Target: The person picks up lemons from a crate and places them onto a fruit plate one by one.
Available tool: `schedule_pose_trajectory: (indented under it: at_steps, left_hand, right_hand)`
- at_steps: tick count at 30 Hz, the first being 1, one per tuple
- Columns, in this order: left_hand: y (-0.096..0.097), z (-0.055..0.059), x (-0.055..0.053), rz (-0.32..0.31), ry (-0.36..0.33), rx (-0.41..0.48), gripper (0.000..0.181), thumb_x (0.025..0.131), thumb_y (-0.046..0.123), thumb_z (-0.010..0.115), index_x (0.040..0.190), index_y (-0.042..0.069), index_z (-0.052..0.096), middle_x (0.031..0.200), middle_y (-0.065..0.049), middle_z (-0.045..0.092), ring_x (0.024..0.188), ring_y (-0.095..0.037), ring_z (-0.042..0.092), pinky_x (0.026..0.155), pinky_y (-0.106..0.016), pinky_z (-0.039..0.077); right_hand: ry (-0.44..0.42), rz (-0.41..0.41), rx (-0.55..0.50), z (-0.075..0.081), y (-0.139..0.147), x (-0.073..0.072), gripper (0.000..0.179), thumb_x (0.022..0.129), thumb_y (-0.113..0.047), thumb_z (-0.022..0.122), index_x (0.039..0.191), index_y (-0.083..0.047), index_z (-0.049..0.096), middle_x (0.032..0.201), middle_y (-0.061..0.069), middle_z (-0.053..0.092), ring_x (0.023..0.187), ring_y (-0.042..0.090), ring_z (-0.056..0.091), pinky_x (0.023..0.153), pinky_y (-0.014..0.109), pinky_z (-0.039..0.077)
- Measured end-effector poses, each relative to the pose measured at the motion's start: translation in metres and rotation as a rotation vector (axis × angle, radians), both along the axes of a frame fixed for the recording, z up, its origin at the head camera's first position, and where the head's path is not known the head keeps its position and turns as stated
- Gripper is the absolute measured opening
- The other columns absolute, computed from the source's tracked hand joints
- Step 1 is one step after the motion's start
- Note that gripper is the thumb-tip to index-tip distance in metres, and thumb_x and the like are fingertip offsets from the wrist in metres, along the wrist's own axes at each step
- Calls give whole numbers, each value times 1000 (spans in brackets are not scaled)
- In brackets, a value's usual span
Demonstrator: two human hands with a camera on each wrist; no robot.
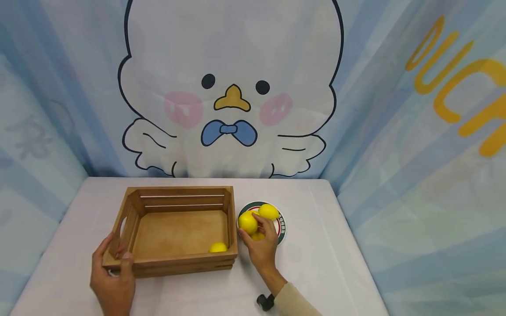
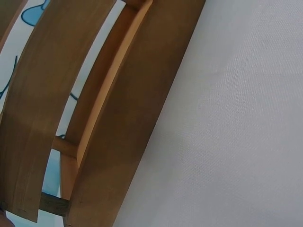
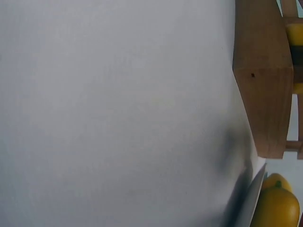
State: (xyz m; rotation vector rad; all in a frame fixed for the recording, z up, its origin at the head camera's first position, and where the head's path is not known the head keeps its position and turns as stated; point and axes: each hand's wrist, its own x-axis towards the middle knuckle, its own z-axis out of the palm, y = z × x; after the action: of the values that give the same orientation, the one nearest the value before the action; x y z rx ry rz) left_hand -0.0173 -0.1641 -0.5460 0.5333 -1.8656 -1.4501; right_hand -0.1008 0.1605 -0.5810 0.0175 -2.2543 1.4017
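Observation:
My left hand (image 1: 112, 283) grips the near left corner of a brown slatted wooden crate (image 1: 182, 263), thumb over the front rim and fingers at the left side. Inside the crate, a yellow lemon (image 1: 218, 247) lies by the near right corner. To the right of the crate, my right hand (image 1: 264, 248) pinches a lemon (image 1: 247, 222) between thumb and fingers over a round plate (image 1: 282, 230) with a green rim. Another lemon (image 1: 269, 212) sits at the back of this plate, and one more (image 1: 258, 237) is partly hidden beneath the fingers. The right wrist view shows plate lemons (image 3: 277, 208) beside the crate corner (image 3: 265, 90).
A white cloth covers the table (image 1: 316, 263). Printed curtains (image 1: 233, 44) hang behind it and on both sides. A small black object (image 1: 265, 302) shows beside the right sleeve (image 1: 296, 300). The crate's right wall (image 1: 231, 224) stands close to the plate.

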Motion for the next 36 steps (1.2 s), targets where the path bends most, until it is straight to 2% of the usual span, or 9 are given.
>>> schedule_pose_trajectory:
  at_steps: [7, 15, 26, 36]
  left_hand:
    - [0, 2, 0, 0, -10, -5, 61, 93, -1, 68, 149, 21, 62, 147, 0, 66, 111, 5, 66, 108, -11, 44]
    - [0, 2, 1, 4, -11, -12, 62, 93, -1, 69, 150, 21, 61, 149, -1, 65, 112, 7, 64, 111, -13, 42]
    - [2, 1, 1, 1, -5, -13, 62, 93, -1, 69, 150, 22, 61, 148, 2, 65, 112, 7, 64, 112, -13, 40]
    - [1, 1, 1, 9, 6, -15, 62, 91, -2, 70, 149, 19, 62, 147, 4, 66, 111, 8, 66, 111, -12, 41]
  right_hand:
    - [5, -64, 24, 8, 12, -2, 56, 83, -23, 92, 134, -16, 71, 131, 3, 68, 119, 21, 65, 98, 33, 60]
    - [4, -109, 19, 6, 29, -1, 55, 85, -21, 91, 135, -16, 70, 125, 5, 66, 116, 21, 67, 99, 19, 56]
    - [-21, -195, 3, -3, 49, 6, 56, 83, -22, 93, 134, -16, 71, 123, 4, 67, 111, 15, 64, 92, 11, 51]
    - [-50, -218, -3, -10, 56, 7, 55, 84, -22, 92, 134, -12, 72, 122, 5, 66, 112, 16, 64, 92, 9, 49]
